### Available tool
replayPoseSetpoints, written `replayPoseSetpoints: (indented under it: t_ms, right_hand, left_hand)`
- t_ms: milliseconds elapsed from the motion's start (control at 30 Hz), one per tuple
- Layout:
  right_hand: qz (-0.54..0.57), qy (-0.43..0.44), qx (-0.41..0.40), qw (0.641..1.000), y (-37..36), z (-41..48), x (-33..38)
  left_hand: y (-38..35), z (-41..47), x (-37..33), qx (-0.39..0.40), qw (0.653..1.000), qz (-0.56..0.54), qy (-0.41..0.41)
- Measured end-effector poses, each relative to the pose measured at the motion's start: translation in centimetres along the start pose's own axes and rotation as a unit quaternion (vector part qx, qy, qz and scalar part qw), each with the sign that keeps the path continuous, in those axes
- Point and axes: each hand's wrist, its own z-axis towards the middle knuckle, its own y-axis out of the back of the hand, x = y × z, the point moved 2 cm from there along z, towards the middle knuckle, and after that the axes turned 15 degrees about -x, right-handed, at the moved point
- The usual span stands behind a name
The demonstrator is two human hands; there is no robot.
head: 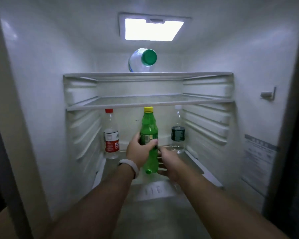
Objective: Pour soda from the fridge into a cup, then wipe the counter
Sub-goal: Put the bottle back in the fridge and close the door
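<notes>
A green soda bottle (149,131) with a yellow cap stands upright in the middle of the open fridge, on its lower shelf (188,159). My left hand (138,150), with a white band on the wrist, grips the bottle around its label from the left. My right hand (168,163) reaches in from the right and touches the bottle's lower part; its fingers lie behind and under the bottle and are mostly hidden. No cup is in view.
A clear bottle with a red cap and red label (111,135) stands to the left of the soda. A clear bottle with a dark label (178,133) stands to the right. A green-capped bottle (142,60) lies on the top shelf (148,74).
</notes>
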Motion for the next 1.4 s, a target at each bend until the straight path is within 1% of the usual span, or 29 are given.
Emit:
replayPoseSetpoints:
  t_ms: [167, 267, 433, 533, 600, 667, 733, 833, 867, 900, 1067, 1133, 1300, 1400]
  right_hand:
    - [-0.027, 0.012, 0.010, 1.000, 0.4, -0.1, 0.0]
    - [-0.045, 0.017, 0.005, 0.999, 1.2, -0.7, 0.1]
    - [-0.066, 0.026, 0.005, 0.997, 1.9, -2.6, 0.3]
    - [-0.110, 0.058, -0.016, 0.992, 2.7, -4.1, 0.2]
    - [-0.162, 0.110, -0.024, 0.980, 3.4, -5.2, 0.1]
    - [-0.233, 0.193, -0.017, 0.953, 4.0, -6.6, -0.3]
    - [-0.338, 0.264, -0.014, 0.903, 4.5, -8.1, -0.9]
    - [-0.470, 0.322, -0.006, 0.822, 5.1, -10.2, -1.8]
    - [-0.499, 0.336, -0.003, 0.799, 5.3, -10.8, -2.2]
    - [-0.515, 0.348, -0.002, 0.783, 5.6, -11.5, -2.6]
    - [-0.556, 0.369, 0.031, 0.744, 7.0, -14.4, -5.0]
    - [-0.566, 0.373, 0.050, 0.733, 7.4, -15.5, -6.2]
    - [-0.598, 0.373, 0.094, 0.703, 8.5, -18.6, -9.0]
    - [-0.608, 0.372, 0.114, 0.692, 9.3, -20.6, -10.2]
  left_hand:
    - [0.1, -0.1, 0.7, 0.010, 0.999, 0.024, 0.027]
    - [0.4, -0.5, 0.6, 0.012, 0.998, 0.055, 0.018]
    - [1.3, -1.3, -0.3, 0.032, 0.993, 0.110, 0.038]
    - [2.4, -2.2, -1.2, -0.002, 0.986, 0.155, 0.054]
    - [3.7, -3.4, -2.1, -0.033, 0.980, 0.191, 0.054]
    - [5.2, -5.1, -2.9, -0.018, 0.968, 0.247, 0.042]
    - [6.8, -7.4, -3.4, 0.025, 0.946, 0.323, 0.016]
    - [8.7, -11.1, -3.8, 0.070, 0.902, 0.425, -0.040]
    - [9.1, -12.3, -4.0, 0.080, 0.889, 0.447, -0.051]
    - [9.5, -13.6, -4.2, 0.087, 0.878, 0.466, -0.059]
    - [11.6, -19.0, -4.9, 0.092, 0.812, 0.566, -0.106]
    - [12.7, -21.1, -4.9, 0.089, 0.805, 0.576, -0.106]
    - [16.2, -25.6, -3.8, 0.094, 0.792, 0.599, -0.074]
    - [17.9, -28.1, -3.8, 0.108, 0.783, 0.608, -0.069]
